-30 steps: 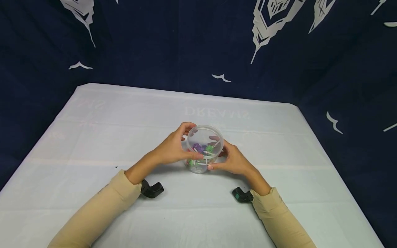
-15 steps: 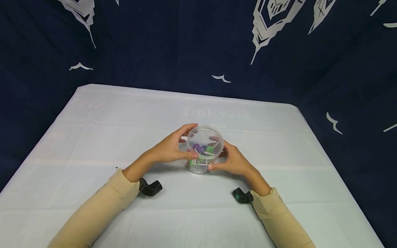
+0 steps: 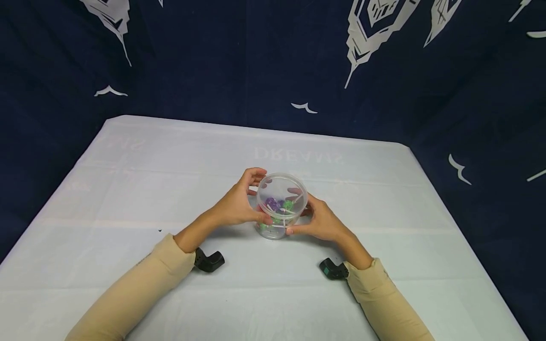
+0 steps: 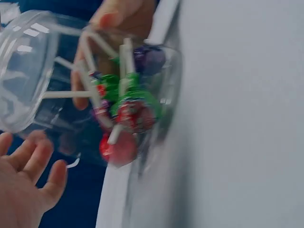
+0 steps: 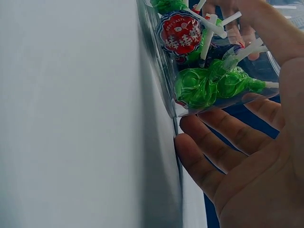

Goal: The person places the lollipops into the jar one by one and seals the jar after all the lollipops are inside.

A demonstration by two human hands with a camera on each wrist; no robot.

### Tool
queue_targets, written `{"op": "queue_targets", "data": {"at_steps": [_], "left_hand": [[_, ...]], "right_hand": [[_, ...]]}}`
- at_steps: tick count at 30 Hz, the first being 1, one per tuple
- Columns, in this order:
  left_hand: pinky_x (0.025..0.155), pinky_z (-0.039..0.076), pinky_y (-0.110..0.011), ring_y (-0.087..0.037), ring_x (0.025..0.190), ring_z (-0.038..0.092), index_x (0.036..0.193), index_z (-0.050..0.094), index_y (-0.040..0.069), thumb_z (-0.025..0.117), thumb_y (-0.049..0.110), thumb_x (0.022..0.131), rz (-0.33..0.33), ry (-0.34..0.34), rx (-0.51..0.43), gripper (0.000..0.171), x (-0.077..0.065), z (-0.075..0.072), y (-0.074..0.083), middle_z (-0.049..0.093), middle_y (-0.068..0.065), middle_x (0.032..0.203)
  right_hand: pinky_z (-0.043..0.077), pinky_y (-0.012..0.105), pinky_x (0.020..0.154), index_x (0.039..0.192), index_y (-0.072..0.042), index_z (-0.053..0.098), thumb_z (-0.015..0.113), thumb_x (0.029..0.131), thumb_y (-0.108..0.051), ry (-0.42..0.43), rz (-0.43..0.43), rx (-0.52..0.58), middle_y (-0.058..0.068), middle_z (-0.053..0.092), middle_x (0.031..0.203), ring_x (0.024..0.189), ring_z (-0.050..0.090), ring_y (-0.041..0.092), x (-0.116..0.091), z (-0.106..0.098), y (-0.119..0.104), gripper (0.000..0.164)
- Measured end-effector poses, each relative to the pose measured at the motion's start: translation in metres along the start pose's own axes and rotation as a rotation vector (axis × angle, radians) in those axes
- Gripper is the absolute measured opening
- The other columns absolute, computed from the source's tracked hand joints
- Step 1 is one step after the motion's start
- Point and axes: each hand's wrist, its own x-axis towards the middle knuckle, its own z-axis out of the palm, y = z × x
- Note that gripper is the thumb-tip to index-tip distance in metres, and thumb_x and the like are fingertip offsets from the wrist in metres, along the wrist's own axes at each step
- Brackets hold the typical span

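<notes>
A clear plastic jar (image 3: 275, 232) with a see-through lid (image 3: 279, 183) stands upright mid-table. Inside lie several lollipops (image 4: 137, 111) in green, purple and red wrappers with white sticks. My right hand (image 3: 322, 220) holds the jar low on its right side, thumb in front and fingers behind. On the other side, my left hand (image 3: 234, 204) spreads around the lid's left edge, thumb toward the front and fingers toward the back. The left wrist view shows this left hand (image 4: 28, 185) with loosely bent fingers right at the lid's rim.
A white cloth (image 3: 179, 156) covers the table, with faint mirrored lettering near the back. Dark blue curtain fabric (image 3: 239, 61) with white prints hangs behind. Black wrist cameras (image 3: 209, 261) sit at both cuffs. One tiny dark speck (image 3: 159, 230) lies left of the left forearm.
My left hand has pulled slightly away from the lid and come back; its thumb now sits farther left and lower than a second ago. Jar and right hand have stayed put.
</notes>
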Motion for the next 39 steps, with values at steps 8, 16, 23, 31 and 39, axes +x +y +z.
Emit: {"op": "queue_targets", "data": {"at_steps": [8,16,23,31,39], "left_hand": [[0.092,0.040,-0.043,-0.021,0.113,0.044,0.136,0.034,0.011,0.084,0.034,0.064,0.022,-0.004,-0.013,0.090,0.000,-0.004,-0.001,0.048,-0.004,0.125],[0.092,0.041,-0.039,-0.021,0.115,0.044,0.136,0.035,0.009,0.081,0.029,0.070,0.015,-0.036,0.027,0.083,0.000,-0.006,0.001,0.049,-0.001,0.126],[0.094,0.039,-0.040,-0.020,0.116,0.042,0.135,0.029,0.009,0.084,0.032,0.064,-0.036,-0.039,0.018,0.093,-0.001,-0.004,0.005,0.044,-0.005,0.129],[0.098,0.033,-0.050,-0.020,0.118,0.043,0.141,0.030,0.011,0.081,0.030,0.069,-0.040,-0.055,-0.021,0.090,-0.001,-0.010,0.006,0.047,-0.002,0.130],[0.098,0.033,-0.047,-0.021,0.116,0.044,0.136,0.034,0.006,0.082,0.025,0.068,-0.047,-0.039,0.035,0.085,-0.002,-0.006,0.018,0.048,-0.003,0.127]], "right_hand": [[0.049,0.042,0.081,0.136,0.002,0.036,0.083,0.064,-0.008,-0.004,0.010,0.003,0.016,0.055,0.120,0.096,0.059,0.021,0.000,0.000,-0.001,0.086],[0.049,0.039,0.081,0.138,-0.002,0.036,0.085,0.064,-0.013,0.000,0.007,0.006,0.010,0.056,0.120,0.095,0.059,0.019,0.001,0.002,0.022,0.089],[0.050,0.037,0.079,0.138,-0.003,0.037,0.085,0.064,-0.022,0.013,-0.038,0.013,0.005,0.056,0.121,0.095,0.059,0.018,0.002,0.003,0.035,0.090],[0.050,0.035,0.079,0.138,-0.005,0.036,0.085,0.064,-0.023,0.002,-0.029,0.024,0.004,0.055,0.121,0.096,0.059,0.018,0.003,0.002,0.035,0.091],[0.050,0.035,0.079,0.138,-0.006,0.036,0.085,0.064,-0.025,0.007,-0.012,0.015,0.001,0.056,0.120,0.095,0.059,0.015,0.002,0.003,0.034,0.091]]}}
